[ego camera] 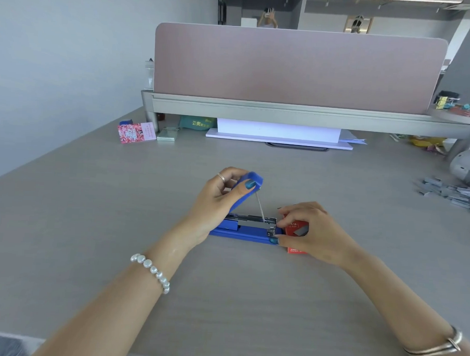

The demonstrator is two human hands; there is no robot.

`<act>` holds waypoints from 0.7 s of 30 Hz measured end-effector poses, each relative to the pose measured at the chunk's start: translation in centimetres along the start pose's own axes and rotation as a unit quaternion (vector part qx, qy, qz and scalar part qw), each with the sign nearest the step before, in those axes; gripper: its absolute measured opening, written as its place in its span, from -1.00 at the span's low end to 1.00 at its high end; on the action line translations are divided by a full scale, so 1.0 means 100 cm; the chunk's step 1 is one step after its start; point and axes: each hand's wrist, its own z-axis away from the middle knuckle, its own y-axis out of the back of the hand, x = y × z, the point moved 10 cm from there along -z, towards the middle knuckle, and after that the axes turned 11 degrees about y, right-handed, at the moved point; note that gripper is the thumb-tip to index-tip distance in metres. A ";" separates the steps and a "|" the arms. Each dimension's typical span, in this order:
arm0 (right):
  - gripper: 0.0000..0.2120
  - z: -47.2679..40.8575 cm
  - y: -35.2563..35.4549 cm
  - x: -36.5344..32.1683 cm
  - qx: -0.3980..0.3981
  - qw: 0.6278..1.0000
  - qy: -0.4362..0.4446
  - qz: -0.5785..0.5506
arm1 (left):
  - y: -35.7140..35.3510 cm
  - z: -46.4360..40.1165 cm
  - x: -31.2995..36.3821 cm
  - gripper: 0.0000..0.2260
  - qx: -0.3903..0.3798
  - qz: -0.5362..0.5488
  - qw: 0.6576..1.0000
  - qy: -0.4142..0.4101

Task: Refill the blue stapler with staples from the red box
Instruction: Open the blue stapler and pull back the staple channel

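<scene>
The blue stapler (pixel 242 233) lies on the grey desk (pixel 223 298) at mid-frame, its top cover swung up and its metal staple channel exposed. My left hand (pixel 214 204) grips the raised blue cover, thumb on its tip. My right hand (pixel 311 232) rests at the stapler's front end, fingertips touching the metal channel's nose. The red box (pixel 296 227) of staples lies under and behind my right hand, mostly hidden, with grey staples showing in its window. I cannot tell whether my right fingers pinch a staple strip.
A heap of loose grey staple strips (pixel 451 192) lies at the right. A pink divider (pixel 298 67) on a grey shelf stands at the back, with a white stand (pixel 279 132) under it. A red-patterned card (pixel 136 132) and a small box (pixel 168 134) sit at the back left.
</scene>
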 end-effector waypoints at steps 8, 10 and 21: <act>-0.74 0.001 -0.001 0.001 -0.009 1.000 0.008 -0.001 | 0.054 0.000 0.009 -0.92 0.036 -0.022 0.997 -0.062; -0.75 0.000 0.000 0.001 -0.005 1.000 0.011 0.000 | 0.080 0.000 0.003 -0.93 0.056 -0.047 0.996 -0.057; -0.77 0.001 0.000 0.003 -0.001 1.000 0.011 0.002 | 0.124 0.005 -0.036 -0.62 -0.024 -0.048 0.996 0.068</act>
